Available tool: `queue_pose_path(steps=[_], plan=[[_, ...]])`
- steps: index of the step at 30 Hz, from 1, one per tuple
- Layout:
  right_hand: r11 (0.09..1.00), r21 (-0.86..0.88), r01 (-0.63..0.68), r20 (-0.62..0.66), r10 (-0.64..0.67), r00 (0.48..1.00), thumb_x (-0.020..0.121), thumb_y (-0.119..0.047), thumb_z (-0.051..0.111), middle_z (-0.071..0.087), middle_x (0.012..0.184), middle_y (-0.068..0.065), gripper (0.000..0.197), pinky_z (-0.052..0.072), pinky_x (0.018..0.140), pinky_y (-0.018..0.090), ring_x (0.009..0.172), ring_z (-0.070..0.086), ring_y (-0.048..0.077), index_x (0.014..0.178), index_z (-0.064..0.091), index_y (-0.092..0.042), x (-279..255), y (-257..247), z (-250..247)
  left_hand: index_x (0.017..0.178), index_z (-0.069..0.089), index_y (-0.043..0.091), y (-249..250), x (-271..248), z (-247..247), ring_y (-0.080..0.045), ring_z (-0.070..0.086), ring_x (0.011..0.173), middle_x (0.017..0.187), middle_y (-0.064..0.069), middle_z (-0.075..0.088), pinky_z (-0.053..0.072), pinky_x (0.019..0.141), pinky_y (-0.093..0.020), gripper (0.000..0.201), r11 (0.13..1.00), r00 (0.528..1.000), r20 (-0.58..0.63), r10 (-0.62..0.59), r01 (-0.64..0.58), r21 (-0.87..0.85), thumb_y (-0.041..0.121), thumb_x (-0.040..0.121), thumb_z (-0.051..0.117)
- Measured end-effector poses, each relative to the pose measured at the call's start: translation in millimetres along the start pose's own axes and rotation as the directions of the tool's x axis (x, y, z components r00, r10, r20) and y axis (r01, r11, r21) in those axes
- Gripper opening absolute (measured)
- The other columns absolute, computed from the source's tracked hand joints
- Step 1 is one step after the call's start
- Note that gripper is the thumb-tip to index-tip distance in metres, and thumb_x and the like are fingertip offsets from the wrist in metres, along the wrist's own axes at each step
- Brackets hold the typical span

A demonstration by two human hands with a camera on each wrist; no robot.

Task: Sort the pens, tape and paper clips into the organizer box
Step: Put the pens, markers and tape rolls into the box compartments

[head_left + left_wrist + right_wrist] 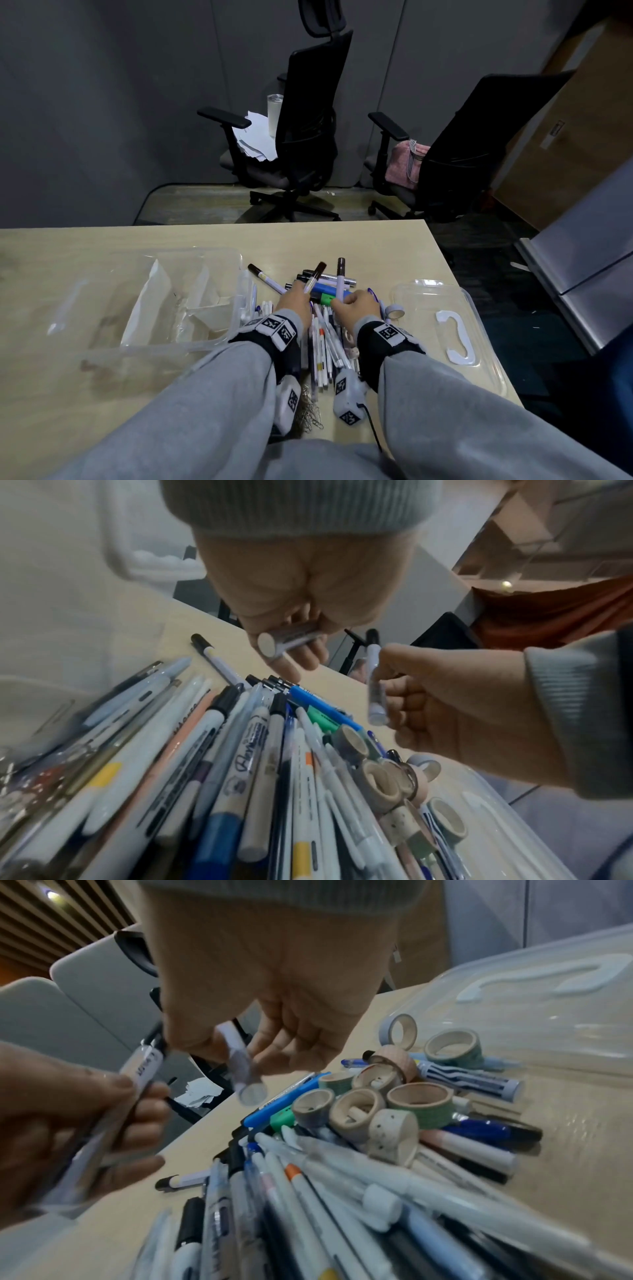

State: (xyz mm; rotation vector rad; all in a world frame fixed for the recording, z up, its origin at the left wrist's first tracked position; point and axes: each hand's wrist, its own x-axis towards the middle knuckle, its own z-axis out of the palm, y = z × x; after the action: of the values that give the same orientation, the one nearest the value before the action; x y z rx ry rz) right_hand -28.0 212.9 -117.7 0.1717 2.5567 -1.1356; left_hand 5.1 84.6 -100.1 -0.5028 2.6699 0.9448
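A heap of pens and markers (pixel 325 342) lies on the table between my wrists. My left hand (pixel 295 301) grips a white marker with a dark cap (pixel 315 277), held above the heap; the marker's butt end (pixel 287 640) shows in the left wrist view. Just to the right, my right hand (pixel 356 303) pinches a second dark-capped white marker (pixel 340 279), also visible as a marker (pixel 240 1064) in the right wrist view. Several tape rolls (pixel 421 1099) sit at the heap's right side. Paper clips (pixel 311 414) lie near the front edge. The clear organizer box (pixel 154 298) stands to the left.
The box's clear lid (pixel 445 325) with a white handle lies at the right, close to the table edge. Two black office chairs (pixel 308 137) stand beyond the far edge. Bare tabletop (pixel 342 243) shows behind the heap.
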Motion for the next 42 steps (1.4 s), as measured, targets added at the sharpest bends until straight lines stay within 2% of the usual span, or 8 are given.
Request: queue_pose_path(steps=[8,14,20,24,29,31,35,42], plan=[[0.98,0.177,0.095,0.258,-0.139,0.956,0.08,-0.01,0.061,0.059,0.061,0.003,0.014,0.047,0.061,0.024,0.06,0.059,0.015,0.067,0.057,-0.013,-14.7,-12.6,21.8,0.117,0.036,0.008,5.8,-0.1,-5.4,-0.027,0.05,0.086,0.096,-0.011,0.047,0.038,0.074,-0.03,0.034,0.897,0.987,0.021,-0.159,0.154,-0.413,0.035,0.097,0.041],[0.99,0.088,0.11,0.309,-0.132,0.942,0.085,-0.026,0.066,0.07,0.076,0.001,0.018,0.054,0.073,0.029,0.068,0.062,0.012,0.068,0.064,-0.023,-12.6,-10.8,20.4,0.137,0.025,0.004,-13.4,-1.1,-8.3,-0.034,0.057,0.107,0.123,-0.019,0.055,0.044,0.084,-0.034,0.054,0.945,0.967,0.032,-0.254,0.255,-0.206,0.034,0.096,0.044],[0.903,-0.428,0.031,0.239,0.08,0.968,0.083,-0.019,0.058,0.053,0.068,0.003,0.029,0.054,0.076,0.028,0.07,0.057,0.022,0.056,0.046,-0.019,-5.1,-1.8,43.9,0.129,0.03,0.001,-20.5,-5.6,-5.9,-0.029,0.052,0.116,0.132,-0.015,0.047,0.043,0.093,-0.034,0.042,0.913,0.913,0.09,-0.398,0.404,-0.064,0.021,0.096,0.044],[0.872,-0.489,0.01,0.293,0.153,0.944,0.079,-0.036,0.067,0.051,0.061,0.0,0.029,0.042,0.054,0.023,0.054,0.049,0.018,0.065,0.049,-0.018,-5.4,-1.0,53.1,0.134,0.029,0.0,-28.9,-4.2,-4.1,-0.029,0.053,0.116,0.128,-0.016,0.05,0.044,0.09,-0.031,0.049,0.916,0.909,0.115,-0.4,0.401,0.013,0.02,0.094,0.05],[0.817,-0.572,0.071,0.251,0.091,0.964,0.082,-0.045,0.064,0.05,0.069,0.001,0.032,0.046,0.064,0.027,0.072,0.055,0.023,0.078,0.052,-0.016,-0.7,0.9,53.8,0.112,0.05,0.002,-32.9,1.5,-4.3,-0.024,0.052,0.087,0.087,-0.008,0.05,0.041,0.073,-0.027,0.033,0.921,0.912,0.15,-0.382,0.362,0.141,0.028,0.093,0.051],[0.812,-0.571,0.12,0.224,0.013,0.974,0.086,-0.041,0.061,0.055,0.084,0.004,0.031,0.045,0.069,0.029,0.084,0.056,0.024,0.101,0.057,-0.014,2.1,-0.1,52.7,0.099,0.052,0.002,-35.0,5.8,-2.8,-0.027,0.053,0.089,0.096,-0.011,0.052,0.041,0.073,-0.028,0.024,0.922,0.914,0.143,-0.38,0.363,0.133,0.026,0.094,0.048],[0.832,-0.531,0.162,0.217,-0.051,0.975,0.092,-0.04,0.053,0.056,0.122,0.009,0.04,0.049,0.086,0.036,0.108,0.058,0.029,0.122,0.051,-0.014,15.7,-2.9,58.5,0.115,0.053,0.003,-41.3,13.2,2.2,-0.03,0.057,0.1,0.105,-0.014,0.054,0.041,0.077,-0.028,0.036,0.934,0.926,0.143,-0.35,0.333,0.131,0.031,0.094,0.046],[0.786,-0.608,0.113,0.211,0.023,0.977,0.092,-0.046,0.042,0.063,0.107,0.009,0.04,0.052,0.083,0.039,0.095,0.063,0.031,0.109,0.06,-0.014,28.2,-20.8,70.1,0.115,0.059,0.002,-45.3,22.8,15.8,-0.034,0.055,0.112,0.123,-0.02,0.056,0.045,0.093,-0.035,0.036,0.934,0.899,0.263,-0.35,0.313,0.173,0.024,0.097,0.037]])
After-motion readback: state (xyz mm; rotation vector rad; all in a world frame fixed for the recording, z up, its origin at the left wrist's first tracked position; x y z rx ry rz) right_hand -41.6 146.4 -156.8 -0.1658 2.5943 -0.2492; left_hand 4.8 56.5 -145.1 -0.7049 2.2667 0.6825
